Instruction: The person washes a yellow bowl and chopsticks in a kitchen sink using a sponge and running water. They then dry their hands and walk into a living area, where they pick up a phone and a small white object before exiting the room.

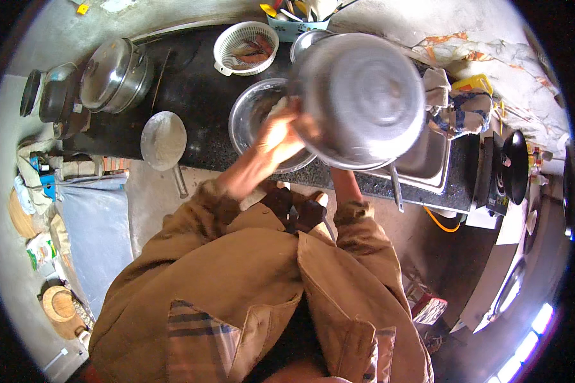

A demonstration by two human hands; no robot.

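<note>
A large metal pot (364,95), blurred by motion, is held up above the counter with its outer base towards me. Its long handle (396,189) points down towards my body. My left hand (285,131) is at the pot's left side, its fingers bent and blurred against the wall. Something pale shows by those fingers, too unclear to name. My right forearm (347,184) reaches up behind the pot, which hides my right hand and carries its weight there. Below my left hand stands a wide metal bowl (244,112) with whitish residue inside.
A white colander (246,33) holding brown pieces, a lidded steel pot (108,74) and a whitish pan (164,141), its handle over the edge, stand on the black counter (196,95). A sink (431,160) lies right. Behind is a utensil basket (297,29); cloths (465,112) lie beyond the sink.
</note>
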